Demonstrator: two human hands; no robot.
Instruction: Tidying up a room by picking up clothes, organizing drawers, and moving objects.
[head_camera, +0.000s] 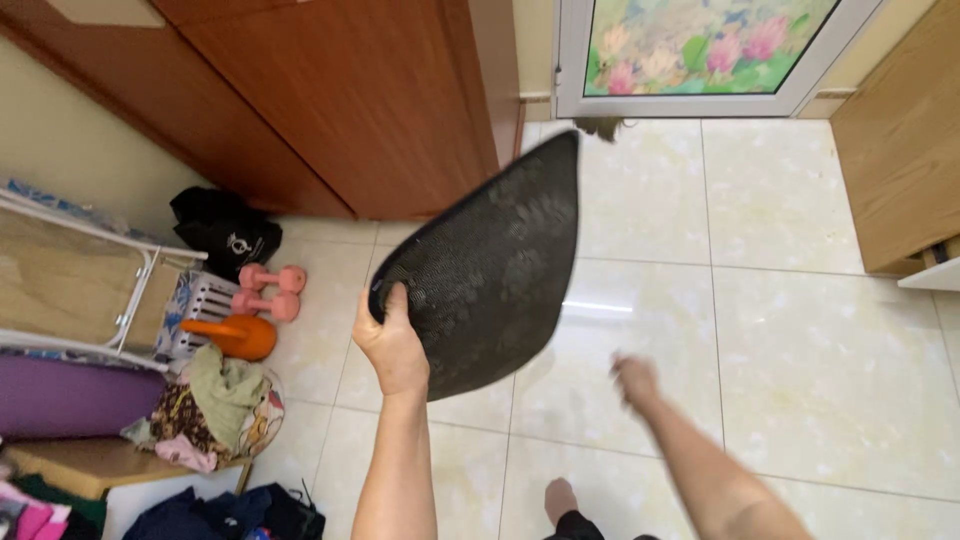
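The left hand (392, 345) is gripping a dark mat (490, 265) by its lower left edge, fingers wrapped over the rim and the thumb pressing against the near face, so the hold is closed tight on it. The mat is hanging in the air above the floor, tilted up on a slant with its far tip pointing toward the door. It is a thin, flexible sheet with a rounded, roughly half-oval outline, and its surface is looking coarse and looped, a black woven or mesh-like texture with fainter mottled patches.

The right hand (634, 380) is hanging lower and to the right, well apart from the mat, holding nothing that can be made out; it is blurred, so I cannot tell how far its fingers are curled.

Underneath, glossy cream floor tiles (790, 350) with pale marbling are reflecting light. A bare foot (560, 497) is showing at the bottom edge. Along the left, two pink dumbbells (270, 290) with a matte coating are lying just beside an orange kettlebell (240, 336), smooth and rounded, and a white slatted basket (205, 300). A soft black bag (225, 232) is slumping against the reddish wooden cabinet (370, 100). A heap of crumpled clothes (215, 405) is lying nearby. A white-framed door (700, 55) with a flowered panel is standing at the far wall
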